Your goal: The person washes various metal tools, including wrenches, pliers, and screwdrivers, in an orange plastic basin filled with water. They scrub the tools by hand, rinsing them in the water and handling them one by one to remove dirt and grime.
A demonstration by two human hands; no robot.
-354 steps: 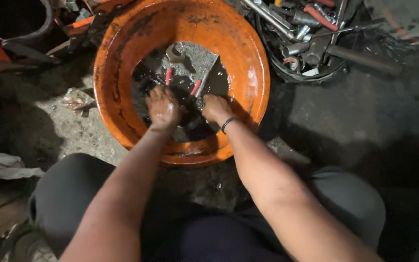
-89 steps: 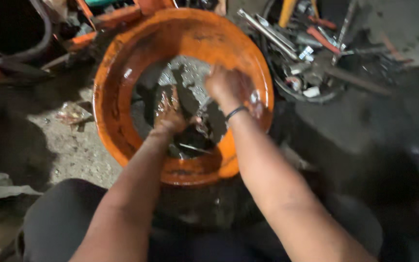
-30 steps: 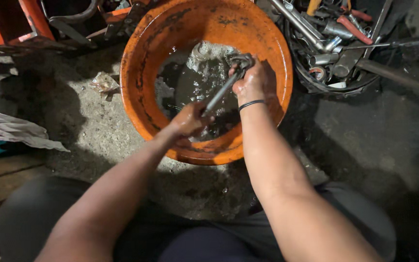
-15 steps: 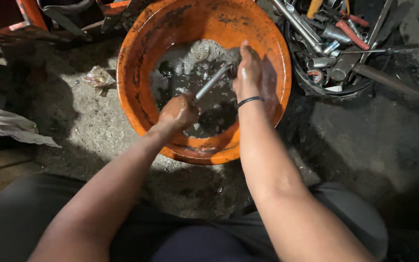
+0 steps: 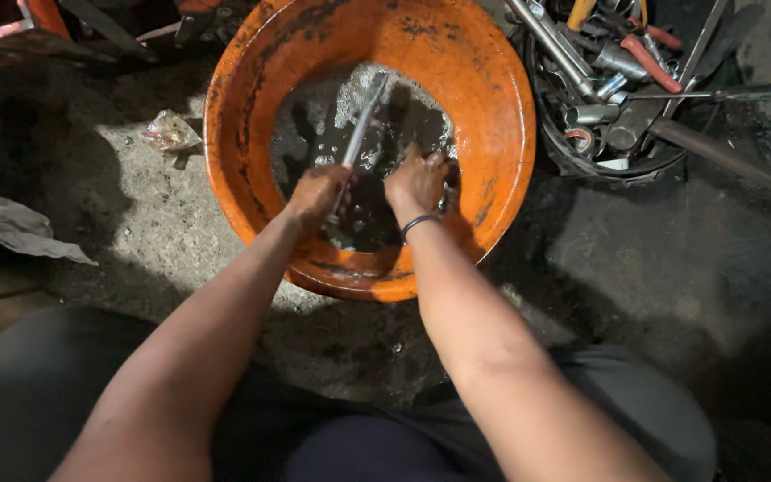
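Note:
A big orange basin [image 5: 493, 116] sits on the ground in front of me, holding dark, dirty liquid and several metal parts. My left hand [image 5: 317, 191] is closed around the lower end of a long grey metal tool [image 5: 363, 118] that slants up across the liquid. My right hand [image 5: 418, 181], with a dark band at the wrist, dips its fingers into the liquid beside it; what the fingers touch is hidden.
A dark round tray [image 5: 622, 85] full of wrenches, sockets and red-handled pliers lies right of the basin. A crumpled wrapper [image 5: 169, 134] lies on the gritty floor to the left. A pale rag [image 5: 11, 234] lies at the far left. My knees fill the bottom.
My right hand has left the tool's upper end and dropped into the liquid near the basin's front. The left hand still grips the tool, which now points more steeply away.

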